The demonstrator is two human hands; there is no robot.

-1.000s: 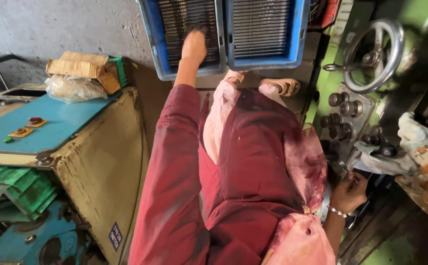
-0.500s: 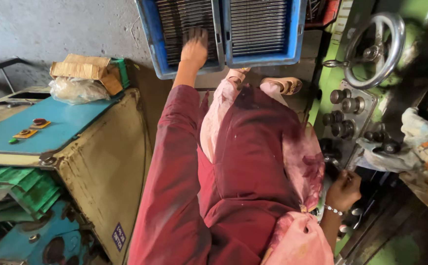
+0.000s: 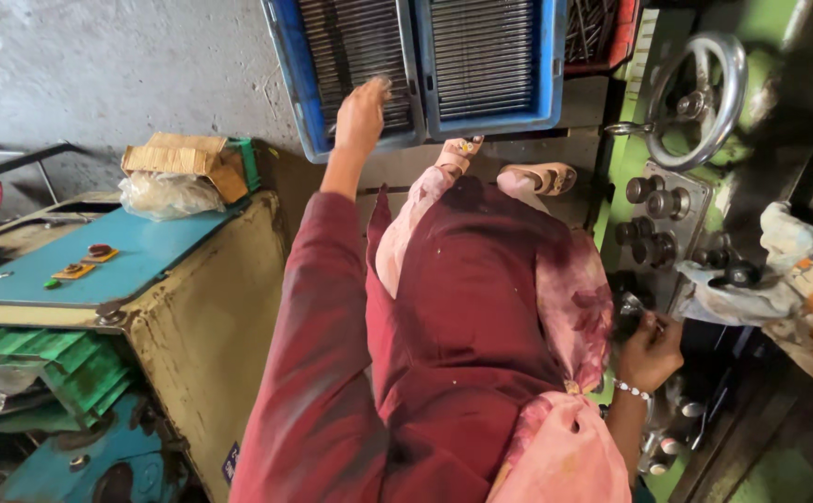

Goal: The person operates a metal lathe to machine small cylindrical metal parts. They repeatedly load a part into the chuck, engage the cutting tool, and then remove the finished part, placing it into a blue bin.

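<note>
The left hand (image 3: 362,114), fingers loose and gripping nothing, reaches into the nearer of 2 blue crates (image 3: 351,74) of thin metal rods; right of that crate, the right hand (image 3: 650,349) is clenched on a small dark machine part, so picking rods seems underway.

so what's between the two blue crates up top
In the head view, nothing lies between the left blue crate and the right blue crate; their rims meet. The left hand reaches over the left one.
</note>
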